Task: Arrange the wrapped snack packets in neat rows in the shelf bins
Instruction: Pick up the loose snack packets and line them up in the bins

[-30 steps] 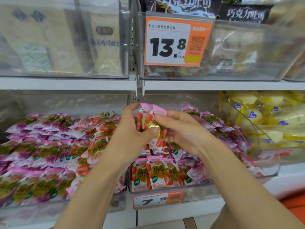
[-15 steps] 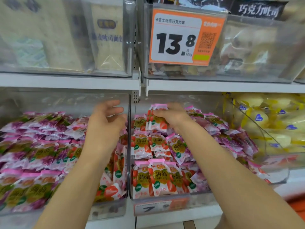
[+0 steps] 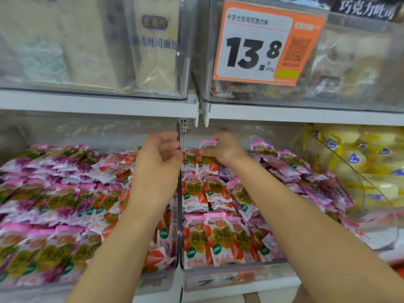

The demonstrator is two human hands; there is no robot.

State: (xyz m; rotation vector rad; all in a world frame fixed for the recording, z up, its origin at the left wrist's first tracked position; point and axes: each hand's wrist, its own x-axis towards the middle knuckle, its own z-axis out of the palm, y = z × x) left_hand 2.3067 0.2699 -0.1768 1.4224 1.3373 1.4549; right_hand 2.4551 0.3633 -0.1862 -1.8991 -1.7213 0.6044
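— Pinching a strawberry packet (image 3: 208, 142) by its pink top, your right hand (image 3: 225, 149) holds it at twelve o'clock in the middle bin (image 3: 218, 273), over the back row (image 3: 203, 166), probably to extend the lines below.
— And your left hand (image 3: 158, 162)?
— Empty, fingers loosely curled, at nine o'clock of it by the divider (image 3: 180, 226), seemingly ready to steady.

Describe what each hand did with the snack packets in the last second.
The left hand let go of the strawberry packets and hangs open beside the divider. The right hand carried them to the rear of the bin, still gripping them. Front rows and price tag unchanged.
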